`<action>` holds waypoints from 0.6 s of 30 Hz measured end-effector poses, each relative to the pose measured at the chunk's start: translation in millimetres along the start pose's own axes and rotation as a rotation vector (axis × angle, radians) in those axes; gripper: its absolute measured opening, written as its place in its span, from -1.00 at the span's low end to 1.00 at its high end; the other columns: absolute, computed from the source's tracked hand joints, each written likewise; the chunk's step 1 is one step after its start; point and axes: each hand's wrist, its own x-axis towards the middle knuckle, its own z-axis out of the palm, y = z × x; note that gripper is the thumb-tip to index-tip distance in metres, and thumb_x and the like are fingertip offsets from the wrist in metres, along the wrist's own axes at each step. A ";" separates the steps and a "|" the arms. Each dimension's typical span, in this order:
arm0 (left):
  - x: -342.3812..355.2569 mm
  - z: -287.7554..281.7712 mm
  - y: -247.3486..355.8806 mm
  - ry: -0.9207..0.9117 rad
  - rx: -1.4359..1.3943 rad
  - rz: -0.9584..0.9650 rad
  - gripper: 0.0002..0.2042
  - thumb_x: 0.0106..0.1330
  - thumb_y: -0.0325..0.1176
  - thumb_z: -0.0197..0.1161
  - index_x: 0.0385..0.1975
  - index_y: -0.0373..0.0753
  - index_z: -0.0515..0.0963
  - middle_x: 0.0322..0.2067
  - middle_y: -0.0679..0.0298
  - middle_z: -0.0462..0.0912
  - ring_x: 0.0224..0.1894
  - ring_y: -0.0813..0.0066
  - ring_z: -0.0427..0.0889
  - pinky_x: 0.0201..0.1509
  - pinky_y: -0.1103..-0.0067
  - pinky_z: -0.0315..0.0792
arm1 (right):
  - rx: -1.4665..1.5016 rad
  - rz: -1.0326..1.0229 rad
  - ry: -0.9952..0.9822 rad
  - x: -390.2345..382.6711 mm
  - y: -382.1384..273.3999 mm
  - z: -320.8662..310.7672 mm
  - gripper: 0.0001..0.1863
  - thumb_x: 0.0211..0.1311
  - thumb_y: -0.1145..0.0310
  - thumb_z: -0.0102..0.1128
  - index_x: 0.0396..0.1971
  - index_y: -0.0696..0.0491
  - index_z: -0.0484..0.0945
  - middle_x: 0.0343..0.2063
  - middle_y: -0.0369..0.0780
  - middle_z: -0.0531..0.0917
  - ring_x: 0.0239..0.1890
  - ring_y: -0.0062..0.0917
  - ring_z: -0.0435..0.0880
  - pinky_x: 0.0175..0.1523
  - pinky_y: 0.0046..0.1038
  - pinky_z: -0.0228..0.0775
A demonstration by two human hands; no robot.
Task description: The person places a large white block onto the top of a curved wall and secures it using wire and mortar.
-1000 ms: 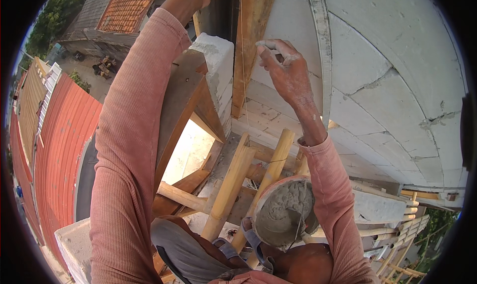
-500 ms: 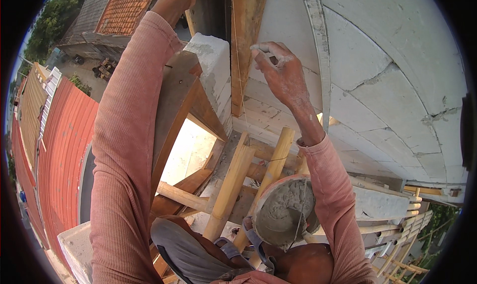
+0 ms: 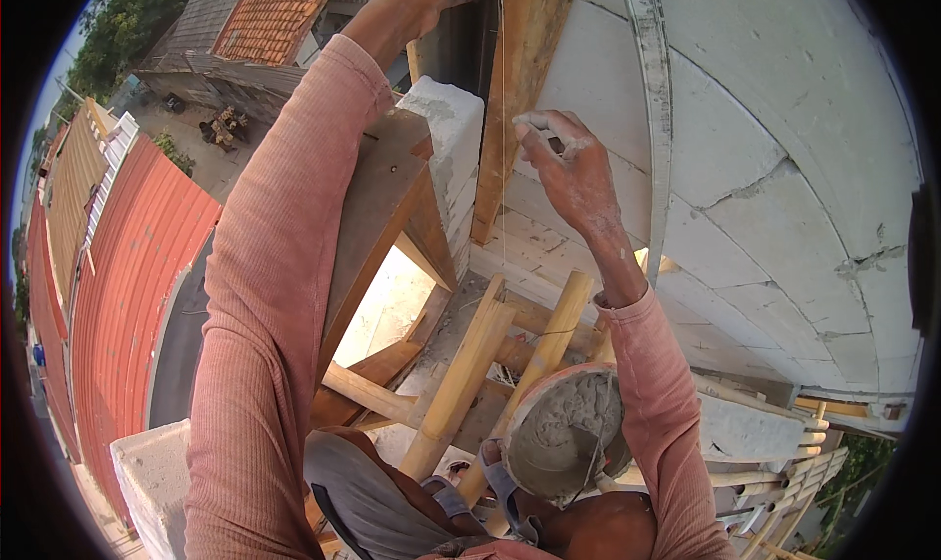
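My left hand (image 3: pixel 421 1) reaches up at the top edge beside a wooden post (image 3: pixel 521 80); its fingers are mostly shadowed or cut off, so its grip is unclear. My right hand (image 3: pixel 571 168), dusted with grey, is closed in a pinch to the right of a thin string (image 3: pixel 503 168). Anything between its fingertips is too small to make out. The string hangs down along the post, close to those fingertips; I cannot tell whether they touch it. Below my right forearm, a bucket of wet grey mortar (image 3: pixel 564 423) stands by my knees.
Bamboo poles (image 3: pixel 456 389) form scaffolding under my feet. A wooden frame (image 3: pixel 377 227) and white blocks (image 3: pixel 446 134) stand left of the post. On the right rises a block wall (image 3: pixel 725 139) with a metal strip (image 3: pixel 652 90). Red roofing (image 3: pixel 137 295) lies far below left.
The whole view has shifted, so most things appear farther right and slightly lower. My right hand's pinched fingertips are now nearer the string. My left hand stays raised.
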 end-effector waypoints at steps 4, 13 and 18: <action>8.9 11.4 -8.5 0.291 0.759 0.260 -0.69 0.55 -0.22 0.02 -0.17 -0.28 0.65 -0.24 0.15 0.74 -0.03 0.27 0.68 0.00 0.42 0.51 | 0.034 0.019 0.009 -2.8 1.0 0.8 -0.70 0.44 0.25 0.22 -0.01 0.12 0.70 -0.10 -0.09 0.69 -0.13 -0.36 0.66 0.02 -0.34 0.49; -3.8 45.8 -24.4 0.473 0.352 0.426 -0.64 0.58 -0.21 -0.01 -0.28 -0.36 0.62 -0.37 0.08 0.68 -0.19 0.32 0.62 -0.09 0.42 0.42 | 0.015 0.040 -0.012 -1.4 12.1 -4.7 -0.68 0.45 0.22 0.22 0.03 0.11 0.69 -0.04 -0.09 0.69 -0.11 -0.35 0.67 0.05 -0.35 0.50; -2.7 47.1 -30.0 0.470 0.175 0.441 -0.64 0.60 -0.20 0.04 -0.40 -0.30 0.61 -0.47 0.28 0.59 -0.35 0.50 0.49 -0.24 0.48 0.36 | 0.013 0.038 -0.018 -0.1 14.7 -6.9 -0.68 0.46 0.22 0.20 0.03 0.10 0.69 -0.03 -0.08 0.69 -0.11 -0.35 0.66 0.06 -0.35 0.50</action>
